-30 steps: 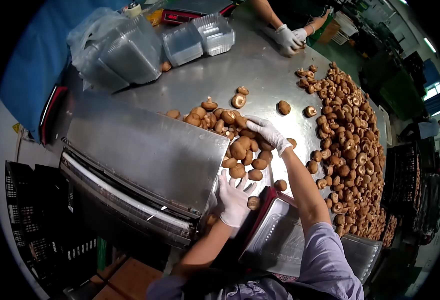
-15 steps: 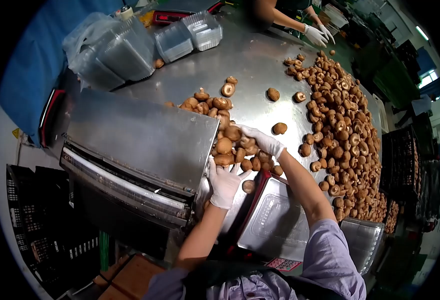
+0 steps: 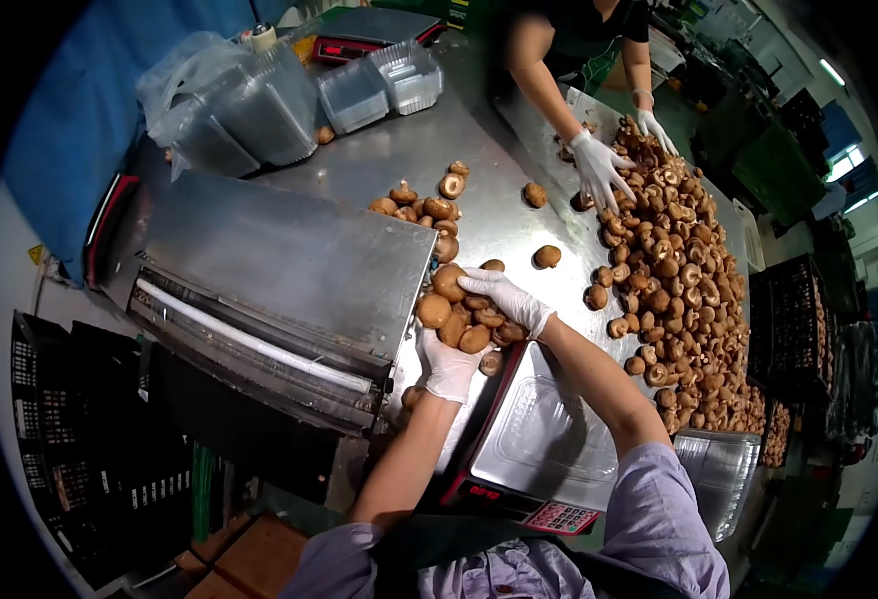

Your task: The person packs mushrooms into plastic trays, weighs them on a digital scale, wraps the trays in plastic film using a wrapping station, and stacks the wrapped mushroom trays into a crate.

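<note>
Left hand [image 3: 449, 369], white glove: palm up against the near side of a bunch of mushrooms [image 3: 456, 321], fingers hidden behind the caps, so can't tell if they're spread or curled. Right hand [image 3: 507, 298], same glove: fingers together, curled onto the far right side of that bunch, fingertips on a cap. Bunch sits between the two hands (can't tell if it's off the table).

Just left of it: the corner of a metal machine [image 3: 289, 260], white roller [image 3: 254, 334] along its near side. More mushrooms trail along the machine's far edge. Near side of the right forearm: red scale [image 3: 474, 492], clear tray [image 3: 549, 424] on top, display lit but too small to read.

Further out on the metal table [image 3: 504, 140]: a few loose mushrooms, then the big pile [image 3: 684, 270] on the right. A co-worker's gloved hands are at its far end, one with fingers spread over the pile's edge.

Far left: stacked clear boxes [image 3: 277, 108], partly in a plastic bag [image 3: 184, 75], second scale [image 3: 374, 35] behind. Black crates [image 3: 59, 419] down at the left, off the table.
</note>
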A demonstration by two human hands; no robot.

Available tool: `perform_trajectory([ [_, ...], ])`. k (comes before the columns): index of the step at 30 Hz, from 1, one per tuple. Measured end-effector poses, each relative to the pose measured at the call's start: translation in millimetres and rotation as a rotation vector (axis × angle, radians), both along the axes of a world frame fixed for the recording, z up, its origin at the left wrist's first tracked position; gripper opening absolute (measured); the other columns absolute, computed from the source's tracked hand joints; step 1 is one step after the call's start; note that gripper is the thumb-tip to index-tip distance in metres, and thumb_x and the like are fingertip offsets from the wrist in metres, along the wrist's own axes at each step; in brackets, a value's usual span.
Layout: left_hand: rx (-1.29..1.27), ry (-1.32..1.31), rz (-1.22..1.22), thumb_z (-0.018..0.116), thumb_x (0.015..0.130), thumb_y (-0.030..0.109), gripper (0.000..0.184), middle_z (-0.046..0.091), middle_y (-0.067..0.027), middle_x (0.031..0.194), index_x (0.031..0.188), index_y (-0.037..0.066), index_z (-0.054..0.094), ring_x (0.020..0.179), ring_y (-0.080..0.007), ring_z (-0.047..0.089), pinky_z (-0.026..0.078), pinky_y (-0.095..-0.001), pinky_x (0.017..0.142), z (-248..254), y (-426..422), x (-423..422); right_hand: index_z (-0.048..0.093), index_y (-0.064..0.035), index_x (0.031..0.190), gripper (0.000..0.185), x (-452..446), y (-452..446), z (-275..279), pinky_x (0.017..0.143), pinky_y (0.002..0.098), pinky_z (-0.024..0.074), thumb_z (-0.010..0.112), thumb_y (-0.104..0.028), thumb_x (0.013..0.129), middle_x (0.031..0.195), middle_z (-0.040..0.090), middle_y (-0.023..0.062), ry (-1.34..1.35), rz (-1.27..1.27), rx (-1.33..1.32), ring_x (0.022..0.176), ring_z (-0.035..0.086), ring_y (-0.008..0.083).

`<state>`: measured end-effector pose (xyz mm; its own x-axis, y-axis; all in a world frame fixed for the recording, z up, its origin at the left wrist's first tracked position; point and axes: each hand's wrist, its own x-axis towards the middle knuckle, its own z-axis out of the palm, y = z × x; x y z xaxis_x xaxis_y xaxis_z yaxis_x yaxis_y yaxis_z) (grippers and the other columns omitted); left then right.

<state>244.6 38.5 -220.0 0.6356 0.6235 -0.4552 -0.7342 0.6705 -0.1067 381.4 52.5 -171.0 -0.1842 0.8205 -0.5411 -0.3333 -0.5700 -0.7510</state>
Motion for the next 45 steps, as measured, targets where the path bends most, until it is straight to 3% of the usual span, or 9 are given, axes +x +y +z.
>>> perform_trajectory([
  [6, 0.187, 0.024, -0.06, 0.04, 0.087, 0.054, 0.056, 0.052, -0.0107, 0.125, 0.125, 0.013, 0.049, 0.116, -0.0325, 0.048, 0.04, -0.0553, 0.095, 9, 5, 13, 0.058, -0.0071, 0.099, 0.026, 3, -22, 57, 0.06, 0.0203, 0.0501, 0.062, -0.031, 0.089, 0.084, 0.057, -0.0002, 0.015, -0.094, 0.041, 0.071, 0.056, 0.0076],
  [16, 0.49, 0.139, -0.099, 0.044, 0.09, 0.032, 0.043, 0.054, -0.017, 0.12, 0.121, 0.002, 0.049, 0.109, -0.0318, 0.055, 0.047, -0.0444, 0.094, 89, 12, 49, 0.059, -0.0004, 0.106, 0.036, 21, -55, 99, 0.079, 0.0242, 0.0467, 0.053, -0.033, 0.092, 0.099, 0.06, 0.0033, -0.206, -0.466, 0.56, 0.09, 0.057, 0.0101],
  [23, 0.551, 0.322, -0.323, 0.052, 0.09, 0.029, 0.028, 0.063, -0.0068, 0.094, 0.103, 0.005, 0.06, 0.085, -0.0153, 0.064, 0.055, -0.0288, 0.071, 130, -75, 40, 0.06, -0.0032, 0.1, 0.03, 8, -156, 84, 0.07, 0.0226, 0.0431, 0.054, -0.031, 0.092, 0.091, 0.058, 0.0004, -0.092, -0.868, 0.498, 0.08, 0.052, 0.0079],
  [30, 0.66, 0.344, -0.612, 0.045, 0.094, 0.026, 0.037, 0.061, -0.0071, 0.109, 0.122, 0.004, 0.055, 0.094, -0.0142, 0.062, 0.053, -0.0256, 0.08, 121, -134, 44, 0.06, -0.0006, 0.098, 0.032, -18, -238, 83, 0.069, 0.0235, 0.0474, 0.054, -0.031, 0.093, 0.088, 0.06, 0.0045, -0.103, -1.174, 0.4, 0.077, 0.057, 0.0112],
  [32, 1.066, 0.483, -0.647, 0.045, 0.094, 0.025, 0.036, 0.062, -0.0064, 0.107, 0.119, 0.002, 0.057, 0.093, -0.0121, 0.061, 0.051, -0.0246, 0.081, 123, -141, 38, 0.059, -0.0015, 0.091, 0.029, -14, -259, 67, 0.063, 0.0214, 0.0436, 0.056, -0.03, 0.092, 0.081, 0.056, 0.0009, -0.189, -1.138, 0.352, 0.071, 0.052, 0.0085],
  [33, 0.898, 0.401, -0.671, 0.045, 0.094, 0.023, 0.034, 0.063, -0.0062, 0.105, 0.115, 0.0, 0.059, 0.093, -0.0112, 0.061, 0.05, -0.0237, 0.082, 111, -139, 41, 0.058, -0.0027, 0.086, 0.028, -16, -256, 56, 0.059, 0.0202, 0.0393, 0.057, -0.03, 0.092, 0.074, 0.051, -0.0029, -0.261, -1.223, 0.426, 0.066, 0.046, 0.0059],
  [37, 1.372, 0.654, -0.575, 0.046, 0.09, 0.014, 0.032, 0.066, -0.0073, 0.104, 0.111, -0.001, 0.065, 0.094, -0.0121, 0.06, 0.047, -0.0225, 0.084, 125, -134, 34, 0.06, 0.0001, 0.091, 0.027, -10, -279, 45, 0.058, 0.0203, 0.039, 0.057, -0.027, 0.091, 0.072, 0.052, -0.0031, -0.518, -1.163, 0.404, 0.065, 0.046, 0.0058],
  [42, 1.364, 0.552, -0.56, 0.046, 0.091, 0.015, 0.031, 0.066, -0.0096, 0.104, 0.107, -0.003, 0.065, 0.096, -0.0144, 0.06, 0.044, -0.0255, 0.09, 101, -117, 29, 0.059, 0.0024, 0.11, 0.033, -5, -306, 39, 0.072, 0.026, 0.0473, 0.062, -0.02, 0.086, 0.088, 0.062, 0.0087, -0.809, -1.056, 0.409, 0.081, 0.059, 0.0141],
  [45, 1.689, 0.72, -0.518, 0.056, 0.088, 0.015, 0.024, 0.067, -0.0113, 0.098, 0.103, -0.002, 0.066, 0.093, -0.0186, 0.062, 0.047, -0.0283, 0.085, 110, -121, 20, 0.056, -0.0011, 0.118, 0.041, -3, -319, 35, 0.082, 0.0314, 0.0482, 0.064, -0.012, 0.079, 0.104, 0.06, 0.0164, -1.074, -0.94, 0.456, 0.094, 0.061, 0.0251],
])
